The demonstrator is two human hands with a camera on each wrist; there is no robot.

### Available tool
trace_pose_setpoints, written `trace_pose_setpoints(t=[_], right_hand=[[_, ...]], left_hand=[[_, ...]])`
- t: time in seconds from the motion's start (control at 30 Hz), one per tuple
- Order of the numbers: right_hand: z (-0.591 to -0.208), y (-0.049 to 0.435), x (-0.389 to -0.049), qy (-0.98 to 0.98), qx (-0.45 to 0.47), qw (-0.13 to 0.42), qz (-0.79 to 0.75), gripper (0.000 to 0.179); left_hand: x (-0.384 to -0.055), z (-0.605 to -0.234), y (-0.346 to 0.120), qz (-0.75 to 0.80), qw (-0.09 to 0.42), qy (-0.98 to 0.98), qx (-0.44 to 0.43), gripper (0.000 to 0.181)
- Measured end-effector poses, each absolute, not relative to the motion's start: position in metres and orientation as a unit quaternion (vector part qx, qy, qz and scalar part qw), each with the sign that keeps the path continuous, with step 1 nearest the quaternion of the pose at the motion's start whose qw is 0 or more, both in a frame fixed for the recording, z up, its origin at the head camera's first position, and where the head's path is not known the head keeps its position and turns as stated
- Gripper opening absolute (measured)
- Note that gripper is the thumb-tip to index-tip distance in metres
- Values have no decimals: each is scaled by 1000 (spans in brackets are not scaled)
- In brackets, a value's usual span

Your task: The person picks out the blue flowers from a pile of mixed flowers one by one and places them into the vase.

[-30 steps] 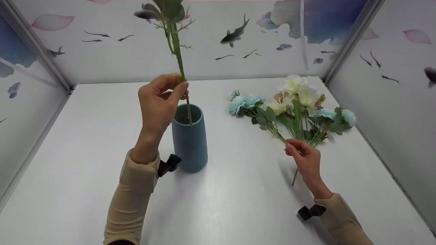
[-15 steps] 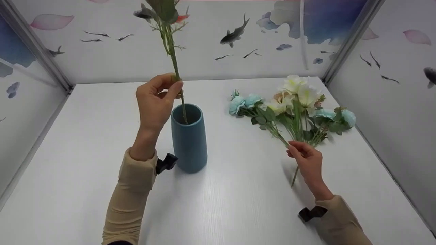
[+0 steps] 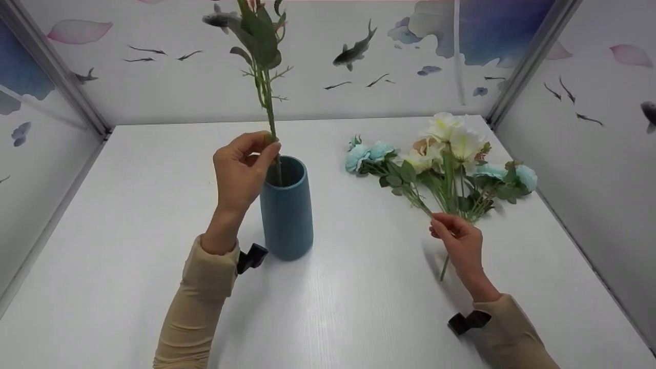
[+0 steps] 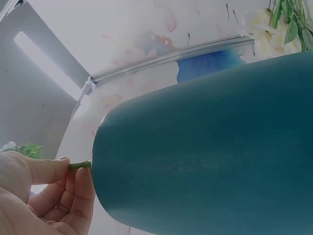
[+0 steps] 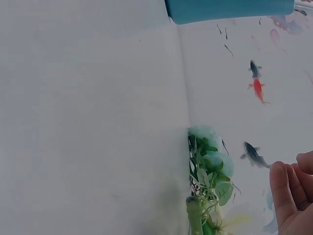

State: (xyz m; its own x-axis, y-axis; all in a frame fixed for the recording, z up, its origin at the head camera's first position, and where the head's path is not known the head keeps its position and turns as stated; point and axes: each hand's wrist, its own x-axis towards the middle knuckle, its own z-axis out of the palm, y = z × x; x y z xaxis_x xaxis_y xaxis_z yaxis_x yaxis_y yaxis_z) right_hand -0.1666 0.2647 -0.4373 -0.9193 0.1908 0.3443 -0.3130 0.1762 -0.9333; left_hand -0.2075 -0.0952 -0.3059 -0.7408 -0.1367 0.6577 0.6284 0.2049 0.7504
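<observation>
My left hand (image 3: 242, 171) pinches a green artificial flower stem (image 3: 271, 115) between thumb and fingers. The stem stands nearly upright with leaves above, its lower end inside the mouth of a tall blue vase (image 3: 288, 220); its top is cut off by the head view's edge. In the left wrist view the vase (image 4: 205, 142) fills much of the picture, beside the fingertips. To the right, my right hand (image 3: 459, 243) pinches a leafy stem (image 3: 421, 204) of light blue artificial flowers (image 3: 366, 155) lying on the table. A bare stem end (image 3: 444, 269) shows below that hand.
White artificial flowers (image 3: 458, 141) and more light blue flowers (image 3: 523, 177) lie in a heap on the white table (image 3: 333, 307), at back right. Printed panels (image 3: 307, 61) wall the table at the back and both sides.
My left hand first shifts slightly left, then comes down, and the stem sinks deeper into the vase. More leaves now show at the top. The right hand stays almost still.
</observation>
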Motion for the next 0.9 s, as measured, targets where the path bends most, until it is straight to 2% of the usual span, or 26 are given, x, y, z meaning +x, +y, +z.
trace_pose_setpoints(t=[0.4,0.9], right_hand=[[-459,274,-178,-738,32,194,646,21],[-457,274,-177,-740,23,187,646,20]], left_hand=[[-205,-326,-97,-602,319,-710,-177,9],[-199,-333,-96,-592,321,-713,-192,20]])
